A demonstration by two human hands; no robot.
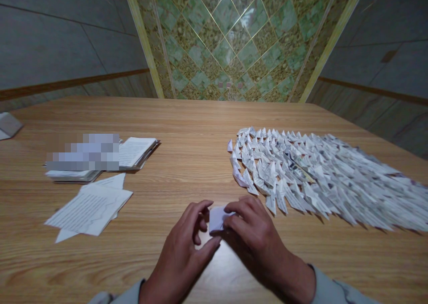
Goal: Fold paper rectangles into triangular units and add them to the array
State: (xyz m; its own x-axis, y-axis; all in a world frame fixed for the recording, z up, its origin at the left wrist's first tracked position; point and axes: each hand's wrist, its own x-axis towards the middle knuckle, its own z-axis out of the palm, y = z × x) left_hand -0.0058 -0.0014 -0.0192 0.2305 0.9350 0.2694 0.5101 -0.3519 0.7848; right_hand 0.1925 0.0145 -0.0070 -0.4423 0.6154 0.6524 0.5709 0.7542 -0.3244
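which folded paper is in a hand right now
The small white folded paper, pinched in the right hand; the other folded papers sit massed on the table at right.

from my end it reads as an indoor room, though i can't tell home from office: green diamond tiles [224, 51] framed by yellow trim [142, 41], grey walls [60, 45] either side, and a wood-grain table [187, 121] spread with loose sheets [88, 211] and folded paper [334, 179].

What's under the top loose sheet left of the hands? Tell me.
Corners of more paper stick out beneath the top sheet; the covered middle cannot be seen.
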